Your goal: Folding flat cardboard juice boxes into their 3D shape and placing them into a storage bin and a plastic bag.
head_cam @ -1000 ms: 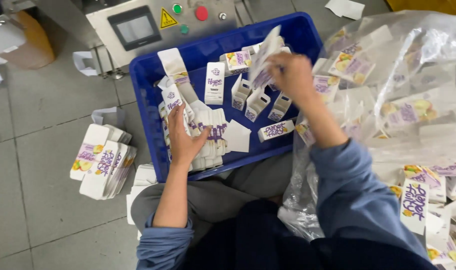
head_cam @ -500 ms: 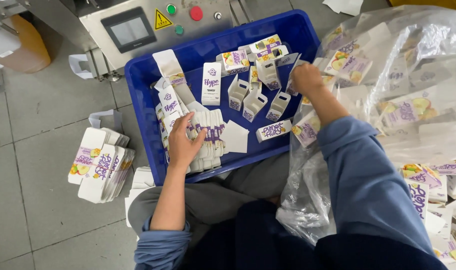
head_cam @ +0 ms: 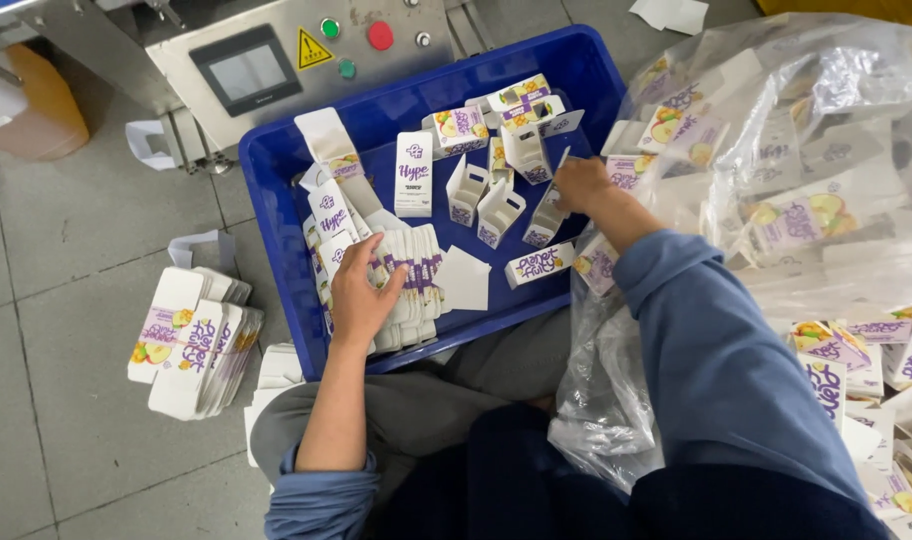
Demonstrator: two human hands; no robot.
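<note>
Grey concrete floor (head_cam: 66, 230) fills the left of the view; a steel machine cabinet (head_cam: 276, 50) with a dark screen and coloured buttons sits at the far edge, its top cut off. At right, a large clear plastic bag (head_cam: 806, 170) of flat printed cartons runs out of frame; the film's glare blurs most of its contents. Centre: a blue plastic crate (head_cam: 286, 180), its near rim partly hidden by the person's knees. Inside it, loose small white-and-purple cartons, some standing open, some lying flat. A stack of flattened cartons (head_cam: 191, 345) lies on the floor left of the crate.

Left hand (head_cam: 361, 295): fingers spread flat, pressing on a row of flat cartons (head_cam: 416, 270) along the crate's near left side; nothing gripped.

Right hand (head_cam: 581, 185): at the crate's far right wall, fingers curled around a small carton (head_cam: 554, 205). The grip itself is turned away from the camera, so how tightly it closes cannot be told.
</note>
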